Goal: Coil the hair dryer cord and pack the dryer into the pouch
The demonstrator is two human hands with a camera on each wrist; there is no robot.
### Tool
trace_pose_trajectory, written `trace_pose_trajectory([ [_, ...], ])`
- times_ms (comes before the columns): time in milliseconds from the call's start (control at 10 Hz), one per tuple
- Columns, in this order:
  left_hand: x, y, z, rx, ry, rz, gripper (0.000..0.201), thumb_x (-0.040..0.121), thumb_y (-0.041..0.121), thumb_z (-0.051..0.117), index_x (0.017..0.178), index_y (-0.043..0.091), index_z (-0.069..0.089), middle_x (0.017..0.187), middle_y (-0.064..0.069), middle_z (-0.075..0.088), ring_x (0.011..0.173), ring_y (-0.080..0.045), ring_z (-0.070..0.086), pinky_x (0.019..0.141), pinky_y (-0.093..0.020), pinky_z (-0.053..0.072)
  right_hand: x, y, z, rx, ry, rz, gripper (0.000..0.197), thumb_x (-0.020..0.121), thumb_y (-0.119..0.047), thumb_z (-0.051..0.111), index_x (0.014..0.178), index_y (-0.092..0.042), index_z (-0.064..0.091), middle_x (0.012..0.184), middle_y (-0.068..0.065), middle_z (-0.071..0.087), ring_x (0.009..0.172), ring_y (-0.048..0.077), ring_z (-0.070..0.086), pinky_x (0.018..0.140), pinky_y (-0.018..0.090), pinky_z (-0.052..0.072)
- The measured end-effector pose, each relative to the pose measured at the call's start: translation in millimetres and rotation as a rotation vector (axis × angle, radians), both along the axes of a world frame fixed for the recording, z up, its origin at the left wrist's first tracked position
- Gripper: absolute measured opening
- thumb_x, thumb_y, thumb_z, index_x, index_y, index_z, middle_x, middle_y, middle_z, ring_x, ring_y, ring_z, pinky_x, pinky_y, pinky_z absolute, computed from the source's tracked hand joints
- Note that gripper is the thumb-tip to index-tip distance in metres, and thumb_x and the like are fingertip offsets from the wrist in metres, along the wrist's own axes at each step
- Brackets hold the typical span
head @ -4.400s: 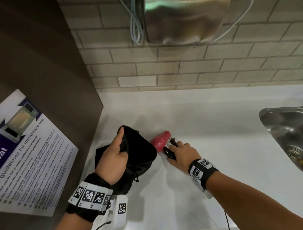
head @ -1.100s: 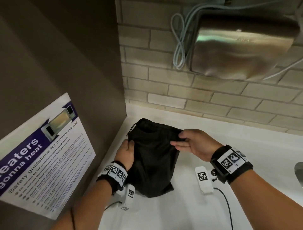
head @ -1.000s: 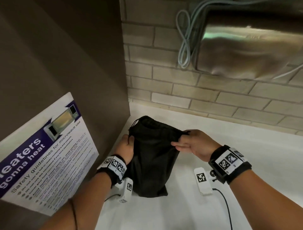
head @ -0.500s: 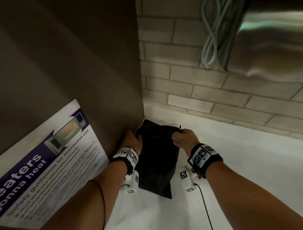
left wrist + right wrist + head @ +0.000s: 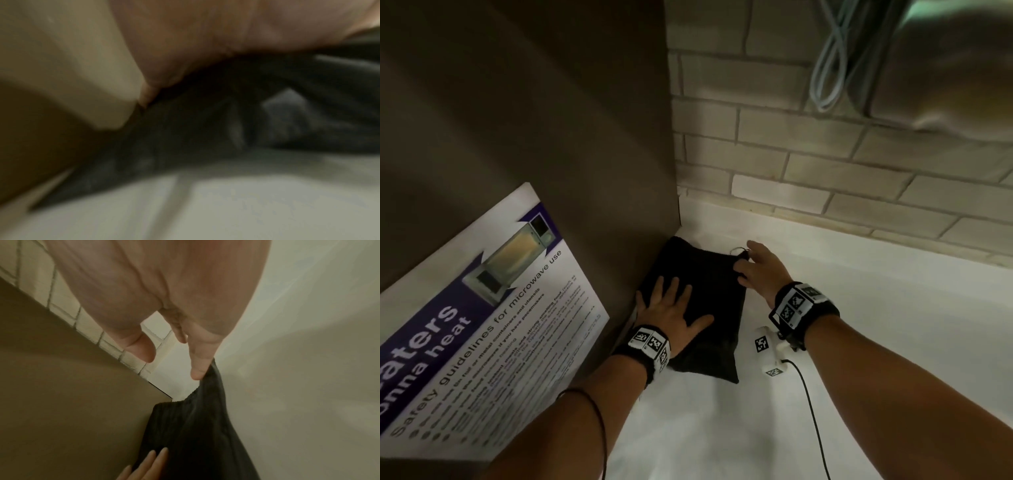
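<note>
Spread flat, the fingers of the left hand (image 5: 674,311) are pressed on the black pouch (image 5: 709,291) in the counter's (image 5: 859,342) back-left corner, the right hand (image 5: 758,270) loosely opened at its mouth; the dryer is unseen, judged packed.

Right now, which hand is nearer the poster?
Left. The left hand lies flat on the pouch, right beside the poster; the right hand is at the pouch's far edge.
</note>
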State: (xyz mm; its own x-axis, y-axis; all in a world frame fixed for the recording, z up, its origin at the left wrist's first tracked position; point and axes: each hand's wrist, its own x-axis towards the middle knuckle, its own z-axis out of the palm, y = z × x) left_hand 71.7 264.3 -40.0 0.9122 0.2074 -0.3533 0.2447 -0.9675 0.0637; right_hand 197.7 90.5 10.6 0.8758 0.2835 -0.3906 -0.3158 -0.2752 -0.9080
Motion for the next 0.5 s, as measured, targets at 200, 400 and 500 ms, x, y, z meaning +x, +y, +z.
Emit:
trace_pose_trajectory([
  [200,-1,-5,1,-0.017,-0.030,0.072,0.099,0.083,0.087,0.009,0.163,0.031,0.013,0.174,-0.002,0.010,0.159,-0.031,-0.003,0.122,-0.065,0.005,-22,-28,16,0.056,-0.064,0.062,0.016,0.098,-0.001,0.064,0.108,-0.013,0.069,0.110,0.012,0.067,0.103,0.025,0.066,0.084,0.033,0.059],
  [400,6,-1,8,-0.058,0.016,0.076,0.100,0.083,0.087,0.015,0.164,0.029,0.010,0.175,-0.005,0.004,0.160,-0.030,0.000,0.125,-0.059,-0.002,-59,-67,72,0.076,-0.288,0.119,0.027,0.100,0.005,0.058,0.107,-0.017,0.073,0.109,0.017,0.075,0.092,0.022,0.076,0.094,0.043,0.062],
  [500,-4,-2,20,-0.147,-0.115,0.082,0.087,0.093,0.074,0.028,0.163,0.025,0.016,0.173,-0.007,0.012,0.158,-0.030,0.014,0.127,-0.053,0.004,-86,-108,132,0.173,-0.441,0.087,0.033,0.099,0.013,0.055,0.109,-0.013,0.072,0.099,0.009,0.075,0.086,0.023,0.075,0.088,0.043,0.061],
])
